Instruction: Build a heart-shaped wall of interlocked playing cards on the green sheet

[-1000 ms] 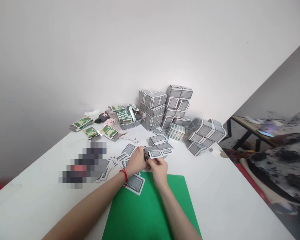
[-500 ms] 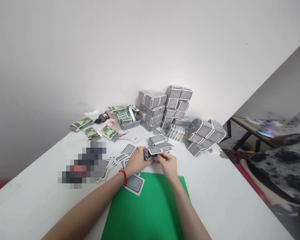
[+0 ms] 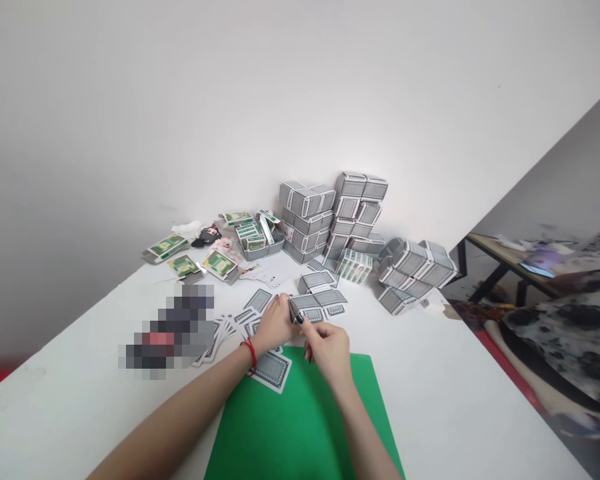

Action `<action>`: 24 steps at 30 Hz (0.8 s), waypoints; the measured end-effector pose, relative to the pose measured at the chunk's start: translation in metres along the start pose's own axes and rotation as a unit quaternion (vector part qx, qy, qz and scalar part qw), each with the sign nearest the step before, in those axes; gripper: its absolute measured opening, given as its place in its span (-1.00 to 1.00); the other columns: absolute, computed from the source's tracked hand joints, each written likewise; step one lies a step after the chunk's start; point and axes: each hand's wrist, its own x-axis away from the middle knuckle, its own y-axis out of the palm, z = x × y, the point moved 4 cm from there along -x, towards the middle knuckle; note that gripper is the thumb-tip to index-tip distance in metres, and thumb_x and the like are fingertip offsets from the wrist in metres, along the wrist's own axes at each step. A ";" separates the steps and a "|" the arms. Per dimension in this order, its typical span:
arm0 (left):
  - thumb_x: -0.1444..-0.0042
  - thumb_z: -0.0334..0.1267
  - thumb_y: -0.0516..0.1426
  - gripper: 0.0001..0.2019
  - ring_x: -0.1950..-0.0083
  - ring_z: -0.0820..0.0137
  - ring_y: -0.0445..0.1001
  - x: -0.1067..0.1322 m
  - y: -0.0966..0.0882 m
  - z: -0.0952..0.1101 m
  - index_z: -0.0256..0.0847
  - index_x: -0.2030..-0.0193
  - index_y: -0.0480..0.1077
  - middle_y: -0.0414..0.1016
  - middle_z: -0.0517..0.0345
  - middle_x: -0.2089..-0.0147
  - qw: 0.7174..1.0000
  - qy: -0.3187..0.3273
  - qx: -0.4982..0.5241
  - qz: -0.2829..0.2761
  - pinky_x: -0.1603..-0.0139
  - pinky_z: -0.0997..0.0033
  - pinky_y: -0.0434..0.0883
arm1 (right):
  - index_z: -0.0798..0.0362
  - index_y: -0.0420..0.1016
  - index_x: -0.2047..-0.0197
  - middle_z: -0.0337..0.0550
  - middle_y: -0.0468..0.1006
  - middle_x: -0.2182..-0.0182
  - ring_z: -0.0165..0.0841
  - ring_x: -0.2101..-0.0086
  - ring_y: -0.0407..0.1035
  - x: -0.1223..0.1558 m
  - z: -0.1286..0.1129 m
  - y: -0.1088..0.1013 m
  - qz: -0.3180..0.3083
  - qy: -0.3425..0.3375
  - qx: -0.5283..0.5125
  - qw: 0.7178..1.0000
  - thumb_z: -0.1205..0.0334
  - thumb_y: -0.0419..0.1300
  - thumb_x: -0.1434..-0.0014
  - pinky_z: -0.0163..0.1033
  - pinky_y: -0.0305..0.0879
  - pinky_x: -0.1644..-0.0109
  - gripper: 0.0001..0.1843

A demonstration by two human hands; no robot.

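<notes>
My left hand (image 3: 275, 323), with a red cord at the wrist, is closed around the left side of some folded playing cards (image 3: 305, 303). My right hand (image 3: 330, 347) meets them from the right, its dark-nailed thumb at their near edge and its other fingers curled beneath. How these fingertips grip is partly hidden. Just behind lies another folded card piece (image 3: 320, 279), grey patterned backs outward. Loose playing cards (image 3: 240, 320) are fanned beside my left wrist, and a single card (image 3: 273, 371) lies under it, partly on a green sheet (image 3: 300, 420).
Blocks of folded cards (image 3: 307, 220) are stacked against the wall, with a taller stack (image 3: 357, 207) beside them and a lower cluster (image 3: 417, 267) at right. Green-and-white card boxes (image 3: 220, 265) lie at left. A person in a spotted garment (image 3: 570, 320) is at far right.
My right thumb and fingers have shifted slightly left and down along the folded cards. The raised card flap between my hands now sits lower. My left hand keeps its hold.
</notes>
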 end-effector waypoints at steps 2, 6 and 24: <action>0.19 -0.28 0.15 -0.69 0.16 0.17 0.39 0.000 0.000 0.000 -0.22 0.28 0.16 0.40 0.00 0.28 1.000 0.001 -0.003 0.001 0.21 0.24 0.33 | 0.09 0.41 0.66 -0.26 0.36 0.75 -0.45 0.67 0.21 0.000 -0.014 -0.012 0.042 -0.075 0.079 0.993 0.03 0.13 -0.06 -0.34 0.14 0.54 -0.61; 0.17 -0.25 0.15 -0.70 0.15 0.16 0.40 -0.001 0.002 -0.002 -0.23 0.27 0.18 0.42 -0.01 0.27 1.000 0.007 0.008 0.003 0.20 0.22 0.33 | 0.07 0.53 0.32 -0.12 0.55 0.37 -0.31 0.30 0.38 -0.020 -0.046 -0.023 -0.040 -0.247 0.176 0.952 0.23 0.16 -0.01 -0.26 0.26 0.20 -0.83; 0.25 -0.16 0.26 -0.38 -0.02 0.11 0.36 -0.004 0.000 -0.001 -0.26 0.00 0.20 0.40 -0.07 0.06 0.999 0.015 0.048 0.001 -0.05 0.16 0.26 | 0.02 0.51 0.69 -0.38 0.38 0.77 -0.43 0.63 0.25 -0.116 -0.061 0.047 -0.384 -0.113 0.391 0.828 0.46 0.36 0.54 -0.32 0.10 0.48 -0.77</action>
